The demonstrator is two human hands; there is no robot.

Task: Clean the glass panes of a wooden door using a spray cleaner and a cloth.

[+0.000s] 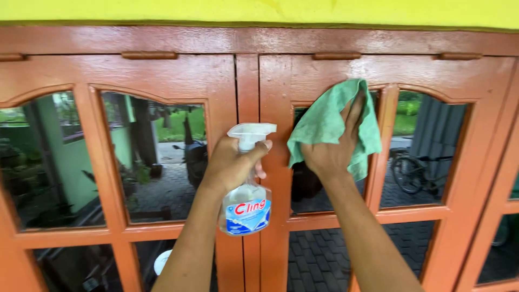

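Note:
My left hand (230, 165) grips a clear plastic spray bottle (246, 208) with a white trigger head, held upright in front of the window's middle post. My right hand (332, 146) presses a green cloth (324, 121) flat against the upper glass pane (303, 184) of the right window leaf. The cloth covers the top of that pane and hangs over my fingers. Both forearms reach up from the bottom of the view.
Orange-brown wooden window frames (178, 75) fill the view, with several glass panes that reflect a paved yard, plants, a scooter and a bicycle. A yellow wall (259, 11) runs along the top. More panes lie at the far right (508, 238).

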